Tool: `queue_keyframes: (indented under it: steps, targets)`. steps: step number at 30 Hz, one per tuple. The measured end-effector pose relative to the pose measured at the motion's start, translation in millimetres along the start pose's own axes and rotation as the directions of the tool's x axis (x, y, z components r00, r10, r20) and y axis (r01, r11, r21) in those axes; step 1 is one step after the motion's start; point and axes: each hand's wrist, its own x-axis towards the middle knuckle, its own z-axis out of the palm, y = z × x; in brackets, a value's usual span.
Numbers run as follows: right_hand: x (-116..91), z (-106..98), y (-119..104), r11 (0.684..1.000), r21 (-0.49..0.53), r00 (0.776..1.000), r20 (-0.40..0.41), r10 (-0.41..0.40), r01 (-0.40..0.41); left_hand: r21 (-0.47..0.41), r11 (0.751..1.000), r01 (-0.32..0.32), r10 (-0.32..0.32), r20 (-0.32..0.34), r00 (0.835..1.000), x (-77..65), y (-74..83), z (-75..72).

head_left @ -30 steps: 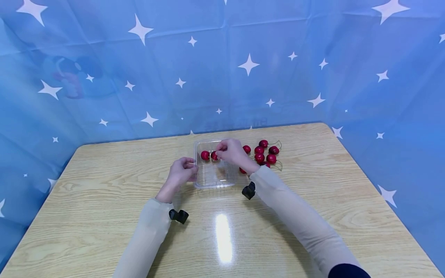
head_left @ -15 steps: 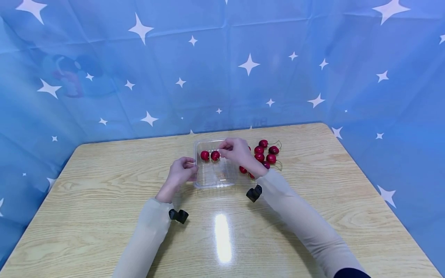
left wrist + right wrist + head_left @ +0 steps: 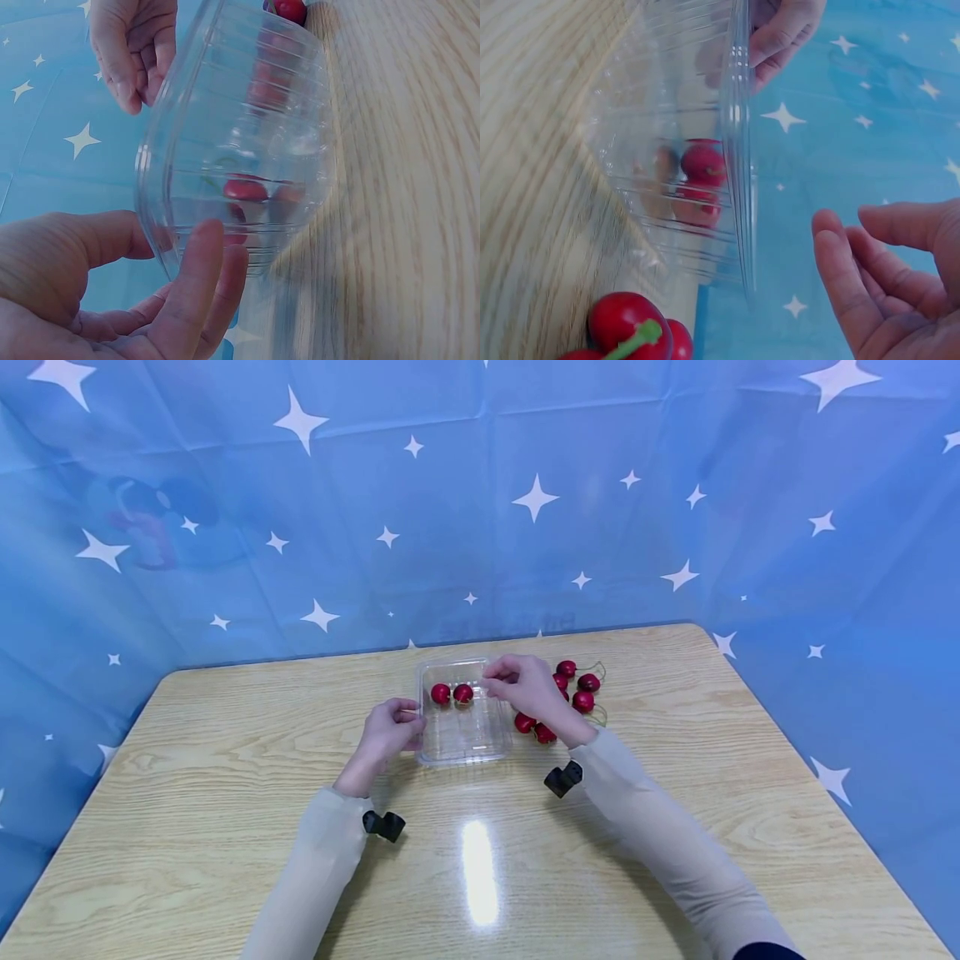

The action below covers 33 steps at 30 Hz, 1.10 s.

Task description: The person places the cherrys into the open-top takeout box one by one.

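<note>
I've backed my right hand [image 3: 523, 687] off, parted and empty, leaving two cherries [image 3: 462, 694] in the mid-frame plastic tub [image 3: 461, 742] my left hand [image 3: 387, 731] grips.

Your right hand [image 3: 529, 690], whose fingertips were at the right-hand cherry [image 3: 462, 694] inside the clear container [image 3: 465, 745] a second ago, is now drawn back across the container's right side. Its fingers are apart from that cherry, which now shows whole. Beside your wrist, a near cherry [image 3: 545, 732] of the loose group comes into view; your hand now hides one farther back.
</note>
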Motion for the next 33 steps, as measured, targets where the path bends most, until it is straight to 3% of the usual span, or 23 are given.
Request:
queue_keyframes:
  steps: [15,24,33]
  targets:
    - [-13.0,-18.2,3.3,0.999,-0.033,0.999,-0.046,-0.019,0.017,-0.008,1.000,0.015,-0.015,-0.001,1.000,-1.3,2.2,0.9]
    - [-22.1,-27.7,4.1,0.994,-0.107,0.996,-0.081,-0.027,0.018,-0.001,1.000,0.010,-0.010,-0.002,1.000,-1.2,1.2,1.0]
    - [-28.6,-37.4,11.4,0.998,-0.057,0.996,-0.090,0.016,-0.021,0.011,1.000,0.013,-0.013,0.004,1.000,-1.7,1.7,0.4]
